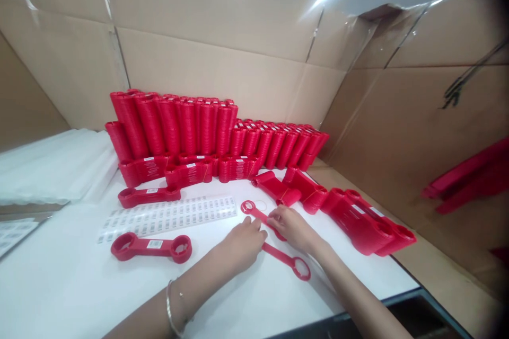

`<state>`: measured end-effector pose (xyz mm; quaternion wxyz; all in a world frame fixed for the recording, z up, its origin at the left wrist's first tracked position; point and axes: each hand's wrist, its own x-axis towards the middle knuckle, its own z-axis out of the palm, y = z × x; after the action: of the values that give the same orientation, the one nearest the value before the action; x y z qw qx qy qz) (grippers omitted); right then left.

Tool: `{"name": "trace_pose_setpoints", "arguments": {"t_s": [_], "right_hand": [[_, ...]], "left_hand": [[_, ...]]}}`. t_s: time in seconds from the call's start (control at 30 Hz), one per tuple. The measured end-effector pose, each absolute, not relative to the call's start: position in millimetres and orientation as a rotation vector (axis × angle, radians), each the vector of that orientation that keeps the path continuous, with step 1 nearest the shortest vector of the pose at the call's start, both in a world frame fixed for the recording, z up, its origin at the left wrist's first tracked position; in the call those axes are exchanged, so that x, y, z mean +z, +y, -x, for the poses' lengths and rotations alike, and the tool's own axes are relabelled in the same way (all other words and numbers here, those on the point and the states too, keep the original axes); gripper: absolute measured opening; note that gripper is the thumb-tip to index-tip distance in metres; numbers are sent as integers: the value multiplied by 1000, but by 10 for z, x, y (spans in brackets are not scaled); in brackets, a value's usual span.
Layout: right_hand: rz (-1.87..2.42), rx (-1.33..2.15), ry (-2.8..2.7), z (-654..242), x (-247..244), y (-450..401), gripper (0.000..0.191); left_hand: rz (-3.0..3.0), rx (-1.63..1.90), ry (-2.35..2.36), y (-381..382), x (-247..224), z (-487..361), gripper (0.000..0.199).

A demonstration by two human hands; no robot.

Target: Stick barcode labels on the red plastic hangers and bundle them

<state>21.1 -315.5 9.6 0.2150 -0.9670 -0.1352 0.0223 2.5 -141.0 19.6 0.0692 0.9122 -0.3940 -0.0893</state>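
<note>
My left hand (246,242) is closed at the upper end of a red plastic link (280,254), a thin flat bar whose open ring end points toward the lower right. That link's other end is hidden by the fingers. Fingers together, my right hand (292,226) pinches the middle of a second red link (260,215), which lies just behind the first with one ring end at its upper left. Beside that ring rests a thin pale loop (260,205). To the left, a short stack of red links (155,244) carries a white barcode label on top.
Tall stacks of red links (189,127) line the cardboard wall (222,58). More bundles (358,220) lean along the right edge of the white table (222,307). A barcode label sheet (170,217) lies at centre left, and white plastic sheets (51,167) are piled far left.
</note>
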Motion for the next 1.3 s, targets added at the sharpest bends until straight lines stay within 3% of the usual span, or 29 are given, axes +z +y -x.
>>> {"name": "trace_pose_setpoints", "arguments": {"t_s": [0.27,0.4,0.6,0.7,0.8,1.3], "right_hand": [[2619,69,-442,-31,97,-3144,12],[2558,122,-526,52,99,-3180,14],[2363,294,-625,103,220,-3269,30],[2365,390,-582,131,282,-3305,30],[2429,441,-561,158,259,-3322,42],[2529,500,-559,238,300,-3235,15]], "left_hand": [[-2861,-430,-1119,-1173,369,343,29],[-2816,-228,-1062,-1082,396,212,27],[-2661,-242,-951,-1080,339,9,15],[-2673,-331,-852,-1122,352,29,15],[-2698,-359,-813,-1151,364,58,17],[-2847,-430,-915,-1090,326,188,26]]}}
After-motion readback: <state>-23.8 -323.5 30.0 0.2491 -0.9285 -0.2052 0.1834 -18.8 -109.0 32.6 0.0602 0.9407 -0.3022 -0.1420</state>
